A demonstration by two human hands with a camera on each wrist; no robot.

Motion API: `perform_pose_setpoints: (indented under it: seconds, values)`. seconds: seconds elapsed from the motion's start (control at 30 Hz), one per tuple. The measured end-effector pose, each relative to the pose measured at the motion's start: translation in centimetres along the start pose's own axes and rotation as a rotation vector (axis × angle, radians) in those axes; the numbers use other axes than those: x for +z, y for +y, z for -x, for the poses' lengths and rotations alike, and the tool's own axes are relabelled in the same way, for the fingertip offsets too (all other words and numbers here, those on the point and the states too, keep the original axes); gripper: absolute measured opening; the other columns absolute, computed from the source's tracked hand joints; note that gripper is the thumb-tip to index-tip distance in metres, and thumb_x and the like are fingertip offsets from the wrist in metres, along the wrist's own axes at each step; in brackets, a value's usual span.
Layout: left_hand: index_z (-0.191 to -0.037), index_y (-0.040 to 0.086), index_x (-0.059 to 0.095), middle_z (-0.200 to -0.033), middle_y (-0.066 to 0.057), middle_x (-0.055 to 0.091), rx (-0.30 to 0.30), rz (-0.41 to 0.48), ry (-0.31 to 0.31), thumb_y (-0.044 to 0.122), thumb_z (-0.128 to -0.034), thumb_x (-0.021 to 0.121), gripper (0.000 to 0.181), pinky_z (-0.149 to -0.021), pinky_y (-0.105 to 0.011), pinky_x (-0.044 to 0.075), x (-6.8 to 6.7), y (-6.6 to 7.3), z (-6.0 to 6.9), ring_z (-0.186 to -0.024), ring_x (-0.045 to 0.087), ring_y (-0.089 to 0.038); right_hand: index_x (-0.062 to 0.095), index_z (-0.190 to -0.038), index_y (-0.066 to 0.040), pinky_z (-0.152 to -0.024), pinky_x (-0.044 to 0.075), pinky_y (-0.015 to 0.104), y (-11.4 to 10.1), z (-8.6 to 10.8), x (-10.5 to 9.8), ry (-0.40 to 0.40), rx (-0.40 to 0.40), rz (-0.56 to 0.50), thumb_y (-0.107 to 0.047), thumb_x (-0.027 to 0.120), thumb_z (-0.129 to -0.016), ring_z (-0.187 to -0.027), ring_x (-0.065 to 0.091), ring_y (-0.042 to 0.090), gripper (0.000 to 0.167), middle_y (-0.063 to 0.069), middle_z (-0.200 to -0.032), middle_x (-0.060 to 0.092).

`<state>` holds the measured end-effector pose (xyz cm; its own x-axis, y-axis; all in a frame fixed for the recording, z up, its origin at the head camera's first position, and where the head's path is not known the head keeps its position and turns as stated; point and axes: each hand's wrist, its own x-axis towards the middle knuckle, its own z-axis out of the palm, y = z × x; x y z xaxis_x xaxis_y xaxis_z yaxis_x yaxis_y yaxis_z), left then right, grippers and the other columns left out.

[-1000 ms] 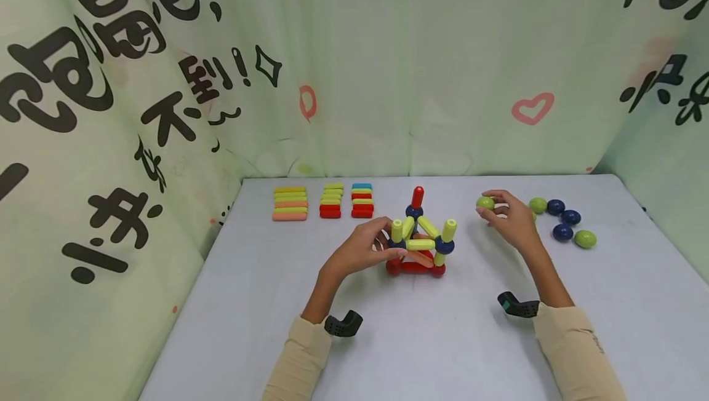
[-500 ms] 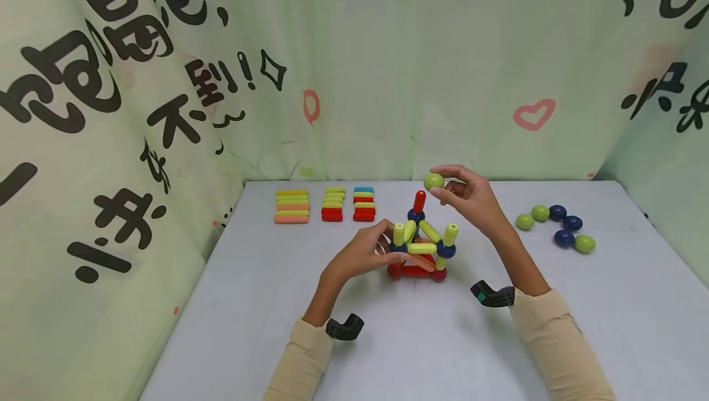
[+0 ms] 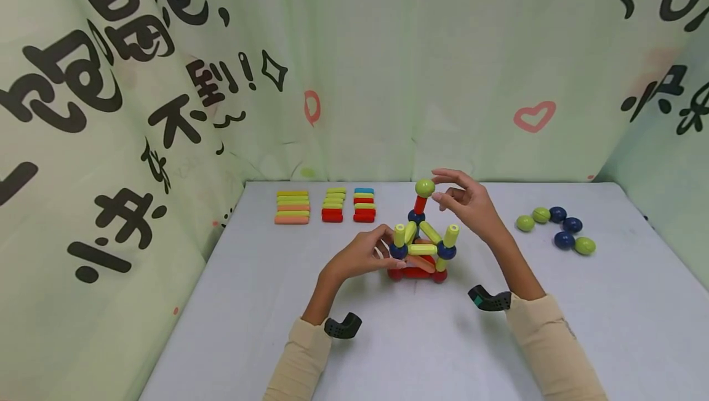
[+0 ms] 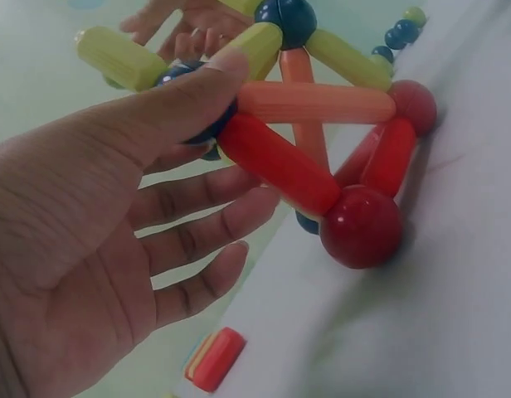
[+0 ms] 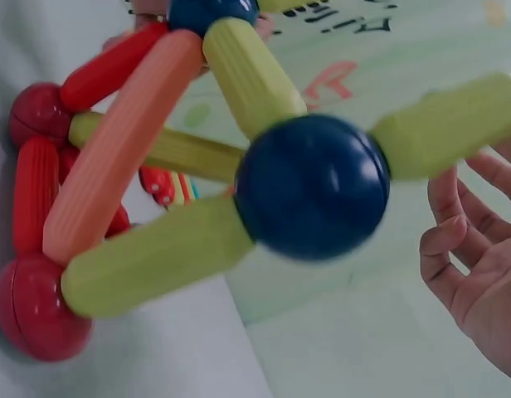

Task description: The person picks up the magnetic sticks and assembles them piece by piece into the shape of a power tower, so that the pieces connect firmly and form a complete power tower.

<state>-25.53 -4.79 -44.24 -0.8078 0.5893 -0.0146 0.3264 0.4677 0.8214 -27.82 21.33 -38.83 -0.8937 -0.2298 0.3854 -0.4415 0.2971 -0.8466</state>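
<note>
A frame of magnetic rods and balls (image 3: 422,250) stands on the table, with red balls at its base and dark blue balls higher up. My left hand (image 3: 360,256) pinches its left dark blue ball (image 4: 207,124), thumb across the front, while the other fingers extend loosely behind. At the back, a red rod (image 3: 420,205) points upward and carries a light green ball (image 3: 424,188). Just right of that ball is my right hand (image 3: 469,205), its thumb and fingers spread apart and holding nothing visible. Yellow-green rods (image 3: 451,236) stick up from the front balls.
Three stacks of coloured rods (image 3: 292,207) lie at the back left of the white table (image 3: 249,302). Loose green balls and dark blue balls (image 3: 564,240) sit at the right. A printed curtain (image 3: 360,81) hangs behind the table's far edge.
My right hand has carried a green ball leftward from the loose group. That ball now sits on the upright red rod, and the fingers have come off it. The left hand stays on the frame.
</note>
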Motion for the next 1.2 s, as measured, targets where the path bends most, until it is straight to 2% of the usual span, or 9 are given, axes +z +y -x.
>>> perform_pose_setpoints:
  seconds: [0.1, 0.27, 0.37, 0.43, 0.57, 0.7, 0.8, 1.03, 1.2]
  values:
    - [-0.117, 0.014, 0.054, -0.104, 0.0, 0.065, -0.029, 0.002, -0.046, 0.032, -0.0855, 0.076, 0.042, -0.077, -0.02, 0.054, 0.2, -0.4, -0.2, -0.092, 0.062, -0.011, 0.055, -0.133, -0.007, -0.065, 0.049, 0.015, 1.4, 0.8, -1.2, 0.122, 0.054, 0.095, -0.023, 0.059, -0.098, -0.07, 0.06, 0.007, 0.039, 0.014, -0.121, 0.061]
    - [-0.108, 0.01, 0.06, -0.103, -0.003, 0.069, -0.004, 0.028, -0.116, 0.022, -0.0882, 0.074, 0.027, -0.079, -0.02, 0.054, 0.2, -1.0, -0.5, -0.089, 0.064, -0.008, 0.06, -0.126, -0.003, -0.06, 0.049, 0.024, 4.4, 2.4, -3.8, 0.303, 0.209, 0.439, -0.03, 0.055, -0.1, -0.073, 0.065, 0.016, 0.038, 0.018, -0.12, 0.062]
    - [-0.102, 0.006, 0.064, -0.099, -0.006, 0.07, 0.031, 0.072, -0.172, 0.014, -0.0877, 0.073, 0.019, -0.079, -0.02, 0.055, 0.0, -1.4, -0.4, -0.085, 0.066, -0.009, 0.058, -0.128, 0.001, -0.076, 0.053, 0.044, 6.2, 3.7, -5.3, 0.322, 0.304, 0.611, -0.022, 0.053, -0.1, -0.088, 0.065, 0.037, 0.037, 0.028, -0.125, 0.057]
    - [-0.102, 0.005, 0.062, -0.096, -0.008, 0.069, 0.04, 0.092, -0.186, 0.011, -0.0857, 0.075, 0.021, -0.078, -0.021, 0.055, 0.0, -1.7, -0.4, -0.085, 0.065, -0.012, 0.057, -0.129, 0.003, -0.087, 0.048, 0.057, 7.2, 4.5, -6.0, 0.313, 0.363, 0.69, -0.018, 0.053, -0.1, -0.105, 0.059, 0.047, 0.037, 0.033, -0.129, 0.053]
    - [-0.124, 0.009, 0.048, -0.113, -0.012, 0.059, 0.029, 0.097, -0.092, 0.018, -0.0788, 0.083, 0.058, -0.082, -0.024, 0.053, 0.7, -2.3, -0.6, -0.105, 0.056, -0.019, 0.053, -0.132, 0.005, -0.092, 0.042, 0.067, 8.6, 5.6, -6.8, 0.281, 0.451, 0.786, -0.016, 0.053, -0.098, -0.123, 0.045, 0.054, 0.039, 0.035, -0.135, 0.046]
    - [-0.151, 0.021, 0.017, -0.151, -0.006, 0.033, 0.029, 0.159, -0.052, 0.021, -0.0749, 0.085, 0.102, -0.104, -0.035, 0.046, 1.9, -3.0, -1.1, -0.139, 0.034, -0.023, 0.052, -0.131, 0.006, -0.082, 0.045, 0.067, 9.4, 6.1, -7.1, 0.25, 0.481, 0.826, -0.015, 0.054, -0.097, -0.114, 0.049, 0.056, 0.04, 0.037, -0.133, 0.045]
    - [-0.156, 0.027, 0.003, -0.162, 0.001, 0.016, 0.045, 0.213, -0.089, 0.018, -0.0766, 0.083, 0.113, -0.114, -0.042, 0.036, 2.7, -3.3, -1.3, -0.149, 0.02, -0.024, 0.054, -0.129, 0.006, -0.075, 0.045, 0.064, 9.6, 6.5, -7.3, 0.225, 0.491, 0.828, -0.013, 0.055, -0.096, -0.108, 0.051, 0.057, 0.039, 0.038, -0.129, 0.045]
    - [-0.153, 0.034, -0.003, -0.155, -0.003, 0.029, 0.045, 0.238, -0.059, 0.015, -0.0765, 0.082, 0.116, -0.116, -0.045, 0.033, 3.5, -3.2, -1.4, -0.146, 0.027, -0.021, 0.057, -0.123, 0.009, -0.077, 0.044, 0.056, 10.0, 6.8, -7.0, 0.07, 0.431, 0.708, -0.014, 0.062, -0.092, -0.099, 0.054, 0.046, 0.039, 0.038, -0.119, 0.055]
    - [-0.152, 0.034, -0.008, -0.152, -0.005, 0.028, 0.035, 0.196, -0.023, 0.023, -0.0755, 0.083, 0.12, -0.115, -0.049, 0.033, 4.1, -2.6, -1.3, -0.144, 0.026, -0.02, 0.057, -0.127, 0.0, -0.074, 0.053, 0.039, 8.5, 6.4, -5.9, 0.002, 0.429, 0.535, -0.033, 0.063, -0.095, -0.096, 0.062, 0.033, 0.047, 0.029, -0.124, 0.058]
